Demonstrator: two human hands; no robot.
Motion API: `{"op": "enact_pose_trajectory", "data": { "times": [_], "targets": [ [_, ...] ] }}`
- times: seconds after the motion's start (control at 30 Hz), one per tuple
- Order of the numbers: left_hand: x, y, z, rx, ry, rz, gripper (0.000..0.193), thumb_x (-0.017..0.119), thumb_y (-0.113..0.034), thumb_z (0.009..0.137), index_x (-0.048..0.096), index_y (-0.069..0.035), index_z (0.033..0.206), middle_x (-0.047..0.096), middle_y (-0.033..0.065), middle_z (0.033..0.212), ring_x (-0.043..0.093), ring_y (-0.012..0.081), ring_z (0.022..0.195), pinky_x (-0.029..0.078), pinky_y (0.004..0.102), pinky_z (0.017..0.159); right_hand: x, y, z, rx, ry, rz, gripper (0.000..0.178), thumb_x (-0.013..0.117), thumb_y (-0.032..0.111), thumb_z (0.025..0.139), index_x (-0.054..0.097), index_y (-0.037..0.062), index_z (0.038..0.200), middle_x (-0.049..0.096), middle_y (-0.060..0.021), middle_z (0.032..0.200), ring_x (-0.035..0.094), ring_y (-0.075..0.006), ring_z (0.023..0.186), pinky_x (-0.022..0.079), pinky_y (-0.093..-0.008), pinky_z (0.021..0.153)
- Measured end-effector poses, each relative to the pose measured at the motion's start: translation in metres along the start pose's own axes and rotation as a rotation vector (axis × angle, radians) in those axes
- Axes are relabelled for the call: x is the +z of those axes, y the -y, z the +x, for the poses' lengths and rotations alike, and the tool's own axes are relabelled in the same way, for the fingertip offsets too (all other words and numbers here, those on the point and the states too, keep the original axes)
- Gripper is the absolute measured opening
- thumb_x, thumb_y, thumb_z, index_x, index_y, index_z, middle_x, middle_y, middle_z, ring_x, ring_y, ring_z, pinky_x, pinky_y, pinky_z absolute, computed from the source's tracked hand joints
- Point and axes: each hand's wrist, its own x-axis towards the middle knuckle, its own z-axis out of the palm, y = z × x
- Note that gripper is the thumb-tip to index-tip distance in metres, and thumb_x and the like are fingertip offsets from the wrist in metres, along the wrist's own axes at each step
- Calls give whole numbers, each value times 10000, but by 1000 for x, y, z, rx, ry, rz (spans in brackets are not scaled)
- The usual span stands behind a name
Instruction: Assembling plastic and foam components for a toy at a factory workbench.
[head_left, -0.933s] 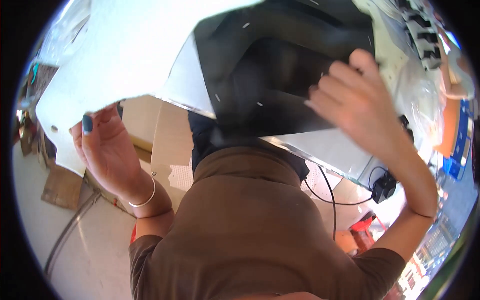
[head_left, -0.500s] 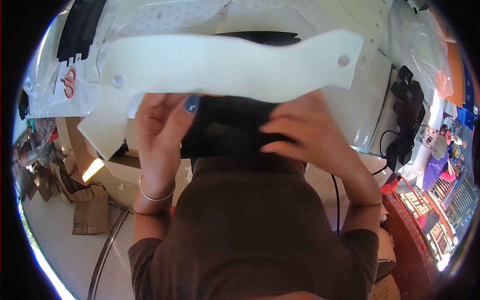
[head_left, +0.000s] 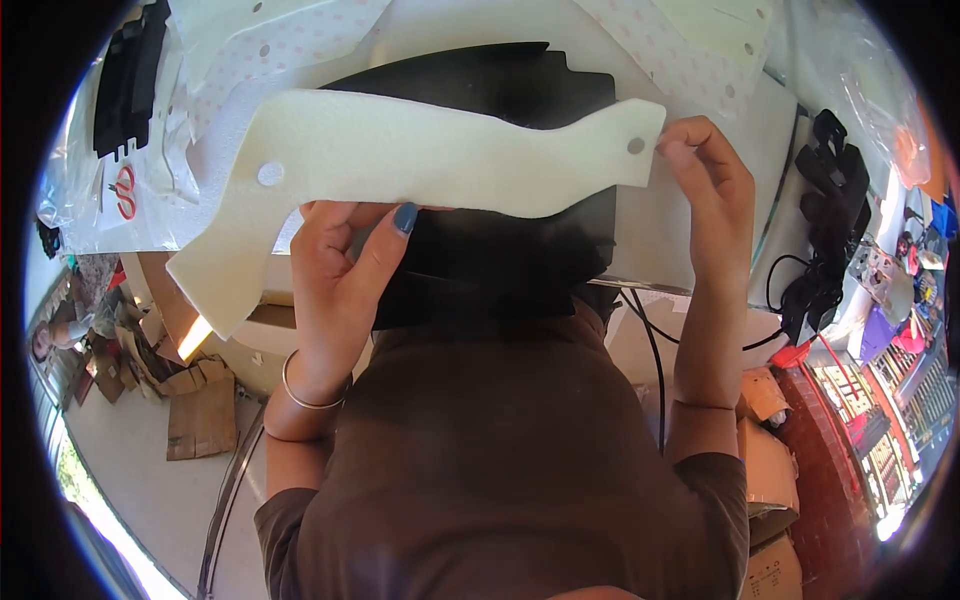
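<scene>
Currently, head view: a long, cream-white, felt-like strip (head_left: 430, 150) with wavy edges and a round hole toward each end is held over a smooth black sheet-like panel (head_left: 500, 250) on a white-topped table (head_left: 650, 240). Left hand (head_left: 335, 260): thumb on the near face, fingers behind, pinching the lower edge left of the middle. Right hand (head_left: 715, 190): thumb and forefinger drawn together at the strip's right end, beside the hole — I cannot tell whether they grip it. Handling note, my judgement: material looks soft, so hold both ends lightly — support the free left end, avoid creasing around the holes.
</scene>
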Motion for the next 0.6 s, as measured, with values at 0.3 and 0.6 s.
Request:
{"op": "enact_pose_trajectory", "data": {
  "times": [0.3,0.6],
  "targets": [
    [8,0,-7,-129,-103,-75,240,598,-43,886,577,40,1110,680,118,960,600,129,891,427,230,837,4,-8,3,-81,29,-184,106,717,119,751,624,76,779,574,-9,863,513,-174,926,348,-310,879],
    [19,-15,-7,-16,-93,225,131,659,-44,843,657,44,940,686,94,845,614,125,767,453,241,751,7,-15,2,-146,7,-339,119,726,101,717,618,83,763,550,-10,897,498,-186,946,298,-328,908]
  ]
}}
